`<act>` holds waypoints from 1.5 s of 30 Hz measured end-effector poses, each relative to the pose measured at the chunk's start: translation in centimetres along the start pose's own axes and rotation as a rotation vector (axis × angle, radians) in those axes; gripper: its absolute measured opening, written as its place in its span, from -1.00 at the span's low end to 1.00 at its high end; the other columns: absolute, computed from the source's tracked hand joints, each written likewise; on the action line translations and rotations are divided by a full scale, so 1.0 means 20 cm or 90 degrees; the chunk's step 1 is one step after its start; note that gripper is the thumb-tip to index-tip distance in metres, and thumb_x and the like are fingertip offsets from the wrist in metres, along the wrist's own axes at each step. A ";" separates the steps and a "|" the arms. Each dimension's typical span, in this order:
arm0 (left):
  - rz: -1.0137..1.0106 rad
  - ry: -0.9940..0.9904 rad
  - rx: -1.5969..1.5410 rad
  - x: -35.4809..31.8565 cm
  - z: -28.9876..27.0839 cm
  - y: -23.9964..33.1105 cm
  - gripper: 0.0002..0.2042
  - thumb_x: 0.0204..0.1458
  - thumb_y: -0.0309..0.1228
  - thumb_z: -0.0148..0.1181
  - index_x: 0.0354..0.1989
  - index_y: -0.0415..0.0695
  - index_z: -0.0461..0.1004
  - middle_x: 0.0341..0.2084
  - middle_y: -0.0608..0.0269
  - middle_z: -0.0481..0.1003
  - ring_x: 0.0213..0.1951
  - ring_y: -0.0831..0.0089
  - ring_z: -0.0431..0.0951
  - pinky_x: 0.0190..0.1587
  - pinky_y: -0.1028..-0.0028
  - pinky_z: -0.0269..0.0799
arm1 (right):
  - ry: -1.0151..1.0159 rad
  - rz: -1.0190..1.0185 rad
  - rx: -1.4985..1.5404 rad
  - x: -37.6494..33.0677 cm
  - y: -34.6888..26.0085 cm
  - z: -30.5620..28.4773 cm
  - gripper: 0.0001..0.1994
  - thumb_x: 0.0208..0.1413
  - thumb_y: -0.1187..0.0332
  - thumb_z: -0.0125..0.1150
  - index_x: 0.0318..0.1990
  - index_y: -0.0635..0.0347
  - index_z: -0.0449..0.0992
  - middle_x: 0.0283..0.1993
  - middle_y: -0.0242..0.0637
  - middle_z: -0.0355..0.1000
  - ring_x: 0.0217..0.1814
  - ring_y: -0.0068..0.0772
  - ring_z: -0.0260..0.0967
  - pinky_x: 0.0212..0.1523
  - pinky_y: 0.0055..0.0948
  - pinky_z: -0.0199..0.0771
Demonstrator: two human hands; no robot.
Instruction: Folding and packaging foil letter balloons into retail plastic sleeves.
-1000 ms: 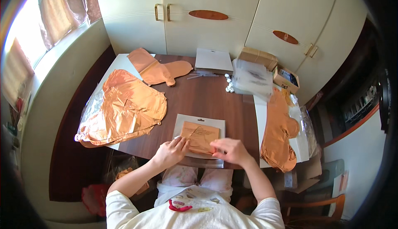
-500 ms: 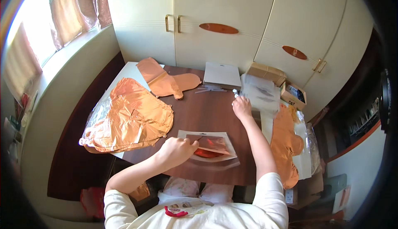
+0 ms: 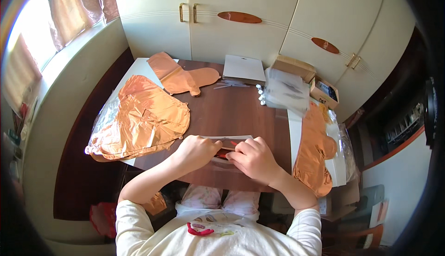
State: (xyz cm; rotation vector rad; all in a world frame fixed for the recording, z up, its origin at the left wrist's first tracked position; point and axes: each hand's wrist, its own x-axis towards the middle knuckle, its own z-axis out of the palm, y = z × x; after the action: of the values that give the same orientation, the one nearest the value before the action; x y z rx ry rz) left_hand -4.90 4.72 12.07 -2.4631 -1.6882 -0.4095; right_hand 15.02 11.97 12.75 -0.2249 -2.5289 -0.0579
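Both my hands meet over a flat packet close to the table's front edge. White card and a bit of red-orange show between my fingers; the rest of the packet is hidden. My left hand is closed in a pinch on the packet's left side. My right hand is over its right side, fingers curled and pressed together; what they hold is hidden. Farther back, several small white pieces stand in a row beside a stack of clear plastic bags.
Large copper foil balloons lie flat at left, with another foil shape behind. More copper foil lies along the right edge. At the back are a white stack of card, pale strips, a cardboard box and a small open box.
My right hand has come back from the small white pieces to the packet, beside my left hand. My left hand stays at the packet. The whole view has shifted slightly.
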 end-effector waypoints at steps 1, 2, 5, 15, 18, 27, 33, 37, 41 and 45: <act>0.001 0.001 0.000 -0.01 0.01 0.00 -0.92 -0.12 -0.45 0.08 -0.44 -0.13 0.46 -0.70 0.19 0.47 -0.61 0.29 0.56 -0.61 0.38 0.45 | 0.000 0.000 -0.001 -0.02 0.00 0.02 -0.94 -0.12 0.35 0.26 -0.43 0.00 0.54 -0.49 -0.51 0.26 -0.38 -0.48 0.26 -0.30 -0.43 0.22; 0.003 0.012 0.012 -0.01 0.03 0.00 -0.91 -0.12 -0.45 0.09 -0.43 -0.13 0.46 -0.70 0.20 0.47 -0.61 0.29 0.56 -0.62 0.39 0.45 | 0.002 0.007 -0.029 -0.03 0.00 0.03 -0.93 -0.12 0.36 0.25 -0.42 0.01 0.54 -0.49 -0.51 0.27 -0.38 -0.48 0.27 -0.32 -0.44 0.23; -0.010 0.007 0.036 -0.04 0.04 0.03 -0.89 -0.12 -0.44 0.09 -0.39 -0.13 0.45 -0.69 0.22 0.47 -0.60 0.30 0.57 -0.61 0.40 0.46 | 0.002 0.030 -0.036 -0.08 -0.02 0.02 -0.93 -0.11 0.38 0.24 -0.40 0.02 0.55 -0.50 -0.50 0.28 -0.39 -0.48 0.28 -0.34 -0.45 0.24; -0.057 0.022 0.096 -0.19 0.22 0.08 -0.75 -0.11 -0.40 0.08 -0.20 -0.14 0.43 -0.47 0.25 0.44 -0.54 0.41 0.55 -0.61 0.50 0.45 | -0.134 0.106 0.177 -0.25 -0.21 0.18 -0.63 0.00 0.21 0.22 -0.08 0.24 0.45 -0.09 -0.17 0.43 -0.01 -0.19 0.37 0.01 -0.26 0.35; -0.064 0.012 0.088 -0.20 0.23 0.11 -0.69 -0.15 -0.42 0.08 -0.17 -0.17 0.41 -0.44 0.24 0.43 -0.53 0.42 0.53 -0.57 0.50 0.46 | -0.164 0.109 0.149 -0.29 -0.22 0.29 -0.46 0.05 0.06 0.14 0.07 0.29 0.32 0.03 -0.07 0.34 0.14 -0.08 0.24 0.13 -0.20 0.25; -0.059 0.049 0.114 -0.28 0.34 0.11 -0.59 -0.18 -0.42 0.08 -0.06 -0.18 0.39 -0.19 0.05 0.45 -0.45 0.40 0.54 -0.47 0.51 0.50 | -0.385 0.150 0.108 -0.27 -0.21 0.37 -0.29 0.04 -0.13 0.06 0.13 0.37 0.22 0.08 0.08 0.27 0.12 0.04 0.26 0.10 -0.14 0.27; -0.090 0.072 0.068 -0.36 0.42 0.10 -0.59 -0.13 -0.22 0.22 -0.11 -0.16 0.42 -0.14 0.15 0.45 -0.19 0.37 0.51 -0.32 0.49 0.50 | -0.543 0.117 0.626 0.00 0.19 0.16 -0.73 0.18 0.27 0.06 0.00 0.09 0.49 -0.04 -0.20 0.47 -0.01 -0.32 0.43 0.05 -0.41 0.39; -0.105 0.089 0.042 -0.34 0.44 0.10 -0.73 -0.11 -0.26 0.23 -0.25 -0.12 0.46 -0.18 0.21 0.47 -0.15 0.34 0.50 -0.26 0.47 0.49 | -0.188 0.211 0.230 0.22 0.69 0.59 -0.83 0.02 0.38 0.06 -0.25 0.15 0.53 -0.22 -0.14 0.48 -0.17 -0.12 0.45 -0.14 -0.27 0.47; -0.090 0.100 -0.035 -0.14 0.49 0.05 -0.62 -0.05 -0.23 0.16 -0.07 -0.12 0.40 0.01 0.11 0.38 0.08 0.19 0.38 0.09 0.22 0.28 | -0.154 0.215 -0.002 0.42 1.01 1.00 -0.85 0.00 0.42 0.01 -0.30 0.14 0.49 -0.21 -0.19 0.42 -0.10 -0.15 0.41 -0.14 -0.21 0.46; -0.120 0.008 -0.056 -0.09 0.59 0.05 -0.36 0.03 0.08 -0.01 0.20 -0.11 0.23 0.21 -0.01 0.18 0.26 0.04 0.12 0.24 -0.02 -0.03 | -0.117 0.133 -0.165 0.54 1.16 1.22 -0.89 -0.01 0.40 0.01 -0.47 0.19 0.45 -0.34 -0.20 0.43 -0.28 -0.23 0.47 -0.36 -0.26 0.52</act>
State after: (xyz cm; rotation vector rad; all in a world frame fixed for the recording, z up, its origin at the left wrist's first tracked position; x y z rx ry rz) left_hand -2.85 5.85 0.44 -2.3625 -1.9440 -0.5307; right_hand -3.35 38.63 -1.53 -0.6208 -2.6605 -0.2947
